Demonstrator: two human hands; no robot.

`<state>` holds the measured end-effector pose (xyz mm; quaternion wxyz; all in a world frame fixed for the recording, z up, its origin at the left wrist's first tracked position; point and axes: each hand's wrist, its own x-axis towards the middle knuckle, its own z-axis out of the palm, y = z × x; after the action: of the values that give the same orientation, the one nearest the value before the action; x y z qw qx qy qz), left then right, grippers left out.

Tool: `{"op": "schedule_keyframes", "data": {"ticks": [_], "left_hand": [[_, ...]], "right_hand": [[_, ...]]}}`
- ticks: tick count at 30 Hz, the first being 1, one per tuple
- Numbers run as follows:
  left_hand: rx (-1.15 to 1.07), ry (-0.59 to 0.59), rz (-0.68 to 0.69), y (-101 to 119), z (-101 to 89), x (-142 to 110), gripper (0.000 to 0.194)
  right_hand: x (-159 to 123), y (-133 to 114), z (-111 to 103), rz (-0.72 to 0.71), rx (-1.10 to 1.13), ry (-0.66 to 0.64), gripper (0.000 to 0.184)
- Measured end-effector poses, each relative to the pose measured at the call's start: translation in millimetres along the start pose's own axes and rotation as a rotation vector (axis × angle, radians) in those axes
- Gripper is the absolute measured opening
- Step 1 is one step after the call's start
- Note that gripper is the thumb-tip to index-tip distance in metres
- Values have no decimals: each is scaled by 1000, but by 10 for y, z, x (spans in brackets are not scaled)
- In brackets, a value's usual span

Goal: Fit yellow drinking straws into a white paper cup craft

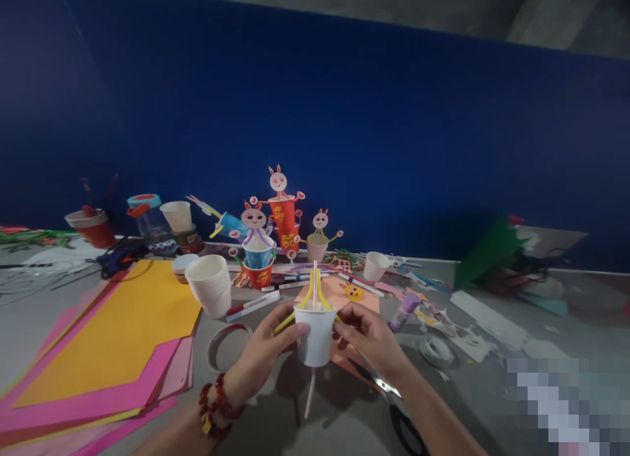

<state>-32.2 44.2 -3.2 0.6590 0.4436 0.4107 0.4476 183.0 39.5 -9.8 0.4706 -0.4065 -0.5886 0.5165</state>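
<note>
Between my hands a white paper cup (315, 338) is held upright above the table. Yellow strips (310, 293) rise out of its mouth around a pale straw, and yellow ends stick out at both sides near the rim. Beneath the cup a thin pinkish stick (310, 393) pokes out. My left hand (276, 338) grips the cup's left side, thumb on its front. On the right side my right hand (367, 331) has its fingers closed at the cup near the yellow end. Scissors (388, 387) lie partly under my right forearm.
Coloured paper sheets (113, 331) and a cup stack (210, 289) are on the left. Cup figures with animal faces (278, 182) stand at the back. Tape rolls (437, 351), a purple glue stick (405, 311), markers (256, 303) and paper scraps surround my hands. A blue wall (374, 128) rises behind.
</note>
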Motion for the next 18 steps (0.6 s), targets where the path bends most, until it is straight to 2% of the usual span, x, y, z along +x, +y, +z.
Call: {"op": "schedule_keyframes", "data": {"ticks": [9,14,18], "left_hand": [[-73,52,9,-28,-10,23,51],[-114,88,-14,-20,-20,31,52],[-171,142,-5,-48,-51,59,54]], "right_hand": [[21,0,8,24,68,20,37],[16,3,18,63,148,-22,43],[65,-3,-41,56,163,96,57]]}}
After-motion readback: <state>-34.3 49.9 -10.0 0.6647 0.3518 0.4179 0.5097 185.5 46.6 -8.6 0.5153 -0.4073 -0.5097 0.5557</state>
